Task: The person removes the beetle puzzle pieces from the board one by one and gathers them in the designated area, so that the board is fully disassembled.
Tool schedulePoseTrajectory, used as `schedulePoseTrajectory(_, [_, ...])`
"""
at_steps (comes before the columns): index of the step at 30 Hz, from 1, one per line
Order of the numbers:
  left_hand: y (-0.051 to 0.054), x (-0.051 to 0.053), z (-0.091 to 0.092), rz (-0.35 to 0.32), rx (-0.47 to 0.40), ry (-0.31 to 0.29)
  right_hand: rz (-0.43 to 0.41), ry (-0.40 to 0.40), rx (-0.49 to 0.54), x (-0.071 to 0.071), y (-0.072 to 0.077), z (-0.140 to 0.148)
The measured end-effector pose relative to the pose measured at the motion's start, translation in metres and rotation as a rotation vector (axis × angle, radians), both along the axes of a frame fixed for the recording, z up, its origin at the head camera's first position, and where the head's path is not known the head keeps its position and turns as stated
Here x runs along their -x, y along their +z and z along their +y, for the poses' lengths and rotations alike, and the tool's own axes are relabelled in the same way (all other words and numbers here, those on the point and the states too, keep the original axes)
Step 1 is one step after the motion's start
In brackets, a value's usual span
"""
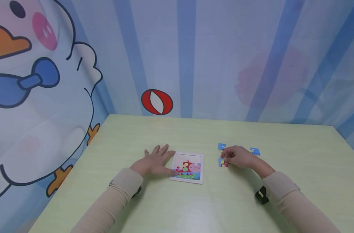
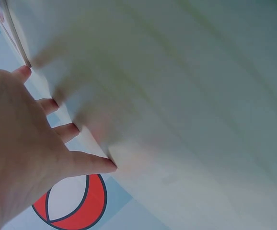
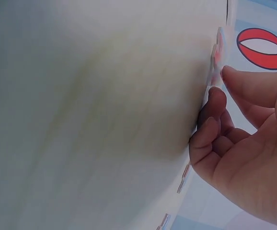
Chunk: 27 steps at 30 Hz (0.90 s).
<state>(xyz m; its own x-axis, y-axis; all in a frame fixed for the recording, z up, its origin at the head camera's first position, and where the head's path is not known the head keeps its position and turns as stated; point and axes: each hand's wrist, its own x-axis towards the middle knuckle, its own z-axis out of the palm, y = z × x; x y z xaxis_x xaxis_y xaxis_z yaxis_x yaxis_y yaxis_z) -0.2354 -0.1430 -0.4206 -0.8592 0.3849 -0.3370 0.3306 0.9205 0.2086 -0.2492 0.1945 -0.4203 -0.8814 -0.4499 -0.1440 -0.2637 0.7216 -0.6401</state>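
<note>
My left hand lies with spread fingers at the left side of a white-framed jigsaw puzzle tray. Its thumb and index finger touch the frame. Inside the tray, fitted pieces show a pink pig head, red shapes and green grass; the top part is bare. My right hand has curled fingers, thumb and index close together over a puzzle piece with blue, yellow and red. In the right wrist view, puzzle pieces lie flat by the fingertips; whether one is pinched does not show.
Further loose blue pieces lie around the right hand: one piece behind the fingertips, another piece beyond the knuckles, one partly covered. The pale table ends at a striped cloth backdrop with a cartoon duck.
</note>
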Motion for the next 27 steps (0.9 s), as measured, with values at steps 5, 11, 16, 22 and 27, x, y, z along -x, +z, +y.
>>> schedulePoseTrajectory(5, [-0.002,0.002,0.000,0.002,0.009,0.001,-0.005,-0.001,0.017,0.000,0.004,-0.002])
schedulePoseTrajectory(11, [-0.003,0.002,-0.001,0.002,0.010,0.001,-0.024,-0.020,0.009,0.001,0.015,-0.008])
schedulePoseTrajectory(16, [-0.004,0.003,-0.001,0.005,0.010,-0.001,-0.036,-0.006,0.025,0.001,0.023,-0.017])
schedulePoseTrajectory(22, [-0.003,0.002,-0.001,-0.001,0.006,0.006,-0.023,0.045,0.054,-0.001,0.030,-0.033])
schedulePoseTrajectory(27, [-0.002,0.001,-0.001,0.004,0.011,-0.001,-0.022,0.072,0.074,-0.002,0.030,-0.046])
